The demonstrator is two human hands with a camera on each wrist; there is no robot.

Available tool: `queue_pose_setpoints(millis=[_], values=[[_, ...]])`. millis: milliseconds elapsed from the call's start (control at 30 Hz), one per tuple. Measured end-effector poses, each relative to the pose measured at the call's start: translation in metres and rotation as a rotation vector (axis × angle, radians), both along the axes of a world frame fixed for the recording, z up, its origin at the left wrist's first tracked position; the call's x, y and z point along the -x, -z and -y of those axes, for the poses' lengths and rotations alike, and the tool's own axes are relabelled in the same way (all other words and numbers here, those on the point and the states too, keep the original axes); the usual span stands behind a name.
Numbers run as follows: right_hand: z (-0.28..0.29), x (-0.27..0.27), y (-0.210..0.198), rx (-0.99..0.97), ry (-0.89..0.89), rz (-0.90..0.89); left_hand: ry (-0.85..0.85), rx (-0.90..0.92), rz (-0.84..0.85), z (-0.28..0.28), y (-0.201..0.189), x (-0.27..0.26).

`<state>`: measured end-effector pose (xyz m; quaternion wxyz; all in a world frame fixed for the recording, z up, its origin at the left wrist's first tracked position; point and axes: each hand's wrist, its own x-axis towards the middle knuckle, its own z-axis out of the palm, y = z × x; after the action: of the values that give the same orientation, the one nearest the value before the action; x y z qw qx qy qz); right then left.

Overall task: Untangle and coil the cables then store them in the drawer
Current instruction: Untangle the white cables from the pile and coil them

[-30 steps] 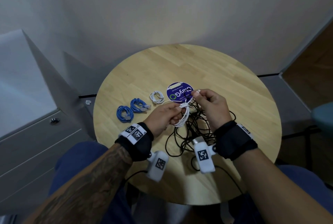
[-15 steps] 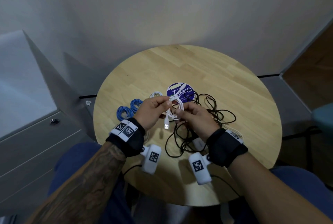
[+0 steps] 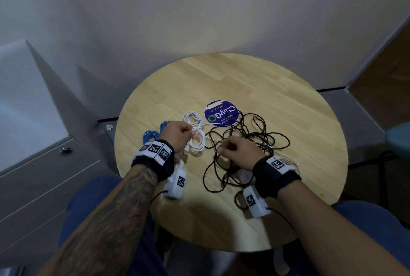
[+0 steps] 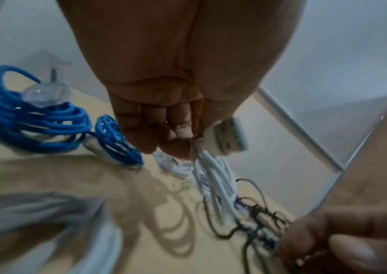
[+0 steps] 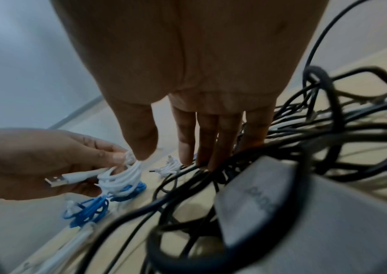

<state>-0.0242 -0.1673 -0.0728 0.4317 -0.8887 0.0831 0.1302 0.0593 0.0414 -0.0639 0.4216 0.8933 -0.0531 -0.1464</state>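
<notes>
- The left hand (image 3: 177,132) had swung out to its own side and down toward the table (image 3: 266,89), carrying a freshly wound white cable coil (image 3: 198,142) that half a second before sat between both hands; its fingers (image 4: 178,129) were curled round the gathered loops, with the USB plug (image 4: 231,137) jutting out just beside the pinch.
- The right hand (image 3: 235,150) had let go of that coil and dropped onto the black cable tangle (image 3: 248,136); its fingers (image 5: 208,137) hung straight and relaxed, tips touching the black strands, closed round nothing that I could see.
- Just beyond the left hand's grip lay an earlier white coil (image 3: 192,118), and on the outer side of that hand two blue cable coils (image 4: 32,118), one larger than the other, all resting on the table.
- I judged the white cable to be finished and about to be set down beside the other coils, so three or four cables were done.
- The black tangle, spread under and beyond the right hand and overlapping a round purple sticker (image 3: 221,113), looked like the main work left.
- The drawer unit (image 3: 44,164), well apart on the left hand's outer side, was closed, so storing had not yet begun.
</notes>
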Motion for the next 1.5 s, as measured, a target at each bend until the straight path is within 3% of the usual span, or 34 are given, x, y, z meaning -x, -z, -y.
queue_pose_setpoints(millis=[67, 233, 433, 567, 767, 833, 900, 1200, 1267, 1400, 1500], values=[[0.006, 0.0, 0.005, 0.106, -0.033, -0.057, -0.033, -0.115, -0.057, 0.001, 0.01, -0.003], [0.014, -0.001, -0.001, 0.132, 0.011, -0.08, -0.035, -0.315, -0.037, 0.009, 0.023, 0.0], [0.018, 0.004, -0.008, 0.189, 0.011, -0.059, 0.081, -0.515, 0.105, 0.021, 0.022, 0.004], [0.019, 0.002, -0.017, 0.199, 0.026, -0.039, 0.165, -0.487, 0.314, 0.041, 0.019, -0.001], [0.019, 0.001, -0.02, 0.216, 0.031, -0.041, 0.418, -0.808, 0.286, 0.069, 0.025, -0.021], [0.024, 0.0, -0.018, 0.243, 0.038, -0.071, 0.428, -0.802, 0.337, 0.076, 0.019, -0.028], [0.03, 0.0, -0.019, 0.29, 0.041, -0.109, 0.39, -0.702, 0.378, 0.084, 0.005, -0.034], [0.039, 0.004, -0.033, 0.402, 0.043, -0.171, 0.131, 0.18, 0.291, 0.116, -0.085, -0.038], [0.047, 0.007, -0.047, 0.386, 0.172, -0.062, 0.118, 0.308, 0.283, 0.119, -0.104, -0.032], [0.061, 0.013, -0.084, 0.243, 0.542, 0.358, 0.132, 0.522, 0.217, 0.12, -0.141, -0.011], [0.055, 0.015, -0.115, 0.08, 0.452, 0.524, 0.19, 0.684, 0.114, 0.116, -0.171, 0.007]])
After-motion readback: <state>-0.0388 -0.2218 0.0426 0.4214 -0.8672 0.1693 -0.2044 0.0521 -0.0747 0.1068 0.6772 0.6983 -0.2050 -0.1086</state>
